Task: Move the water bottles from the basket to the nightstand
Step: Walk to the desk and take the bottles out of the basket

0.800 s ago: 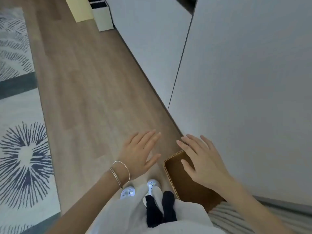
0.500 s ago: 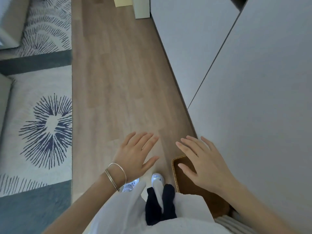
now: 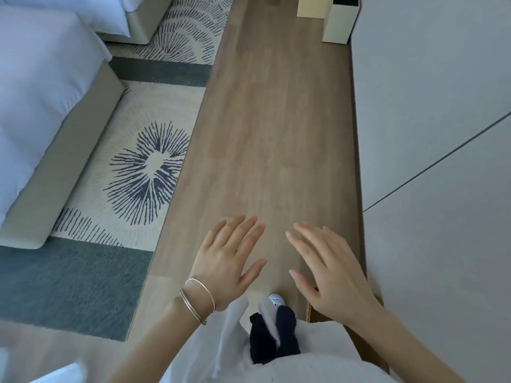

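Basket (image 3: pixel 311 313): only a brown woven corner shows, on the floor at the lower right, directly beneath the heel of the right hand (image 3: pixel 331 272) and against the base of the grey wall panels (image 3: pixel 428 106). Its inside is hidden by the hand and forearm, so the contents cannot be told.

Right hand: palm down, fingers straight and spread, holding nothing, above the floor and just forward of the basket corner.

Left hand (image 3: pixel 229 261): palm down, fingers straight and slightly spread, holding nothing, beside the right hand and apart from it. Thin metal bangles (image 3: pixel 197 302) circle its wrist.

Below the hands: a white garment (image 3: pixel 235 327), dark trouser legs and the toe of a pale shoe (image 3: pixel 276 299).

Surroundings: the wooden floor (image 3: pixel 276 134) runs forward between the wall panels on the right and a patterned rug (image 3: pixel 138 167) on the left. A bed with white bedding (image 3: pixel 41 78) stands on the rug. A white box (image 3: pixel 338 20) stands at the far end, against the wall.
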### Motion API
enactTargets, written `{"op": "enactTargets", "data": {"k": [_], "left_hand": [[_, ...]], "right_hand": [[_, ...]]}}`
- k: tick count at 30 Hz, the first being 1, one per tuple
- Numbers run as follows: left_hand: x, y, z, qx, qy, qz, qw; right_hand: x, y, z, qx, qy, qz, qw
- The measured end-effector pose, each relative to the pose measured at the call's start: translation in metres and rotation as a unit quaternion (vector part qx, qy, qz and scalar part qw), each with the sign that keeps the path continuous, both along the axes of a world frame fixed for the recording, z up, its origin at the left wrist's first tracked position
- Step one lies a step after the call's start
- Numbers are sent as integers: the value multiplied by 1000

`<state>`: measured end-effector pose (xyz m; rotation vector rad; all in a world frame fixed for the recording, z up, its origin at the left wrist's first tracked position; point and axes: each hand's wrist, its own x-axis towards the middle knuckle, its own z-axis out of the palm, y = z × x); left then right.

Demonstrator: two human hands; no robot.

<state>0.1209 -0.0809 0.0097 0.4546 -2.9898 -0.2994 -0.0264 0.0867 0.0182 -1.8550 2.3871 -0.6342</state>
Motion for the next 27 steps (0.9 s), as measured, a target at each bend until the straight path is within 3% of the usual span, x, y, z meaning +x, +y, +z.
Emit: {"op": "enactTargets", "data": {"k": [12,27], "left_hand": [[31,-136,-2,20,-15,36,999],[11,-314,2,-6,7,10,1000]], "right_hand": [[6,-148,-15,65,21,67,995],[-24,-312,-3,47,32,20,998]]}}
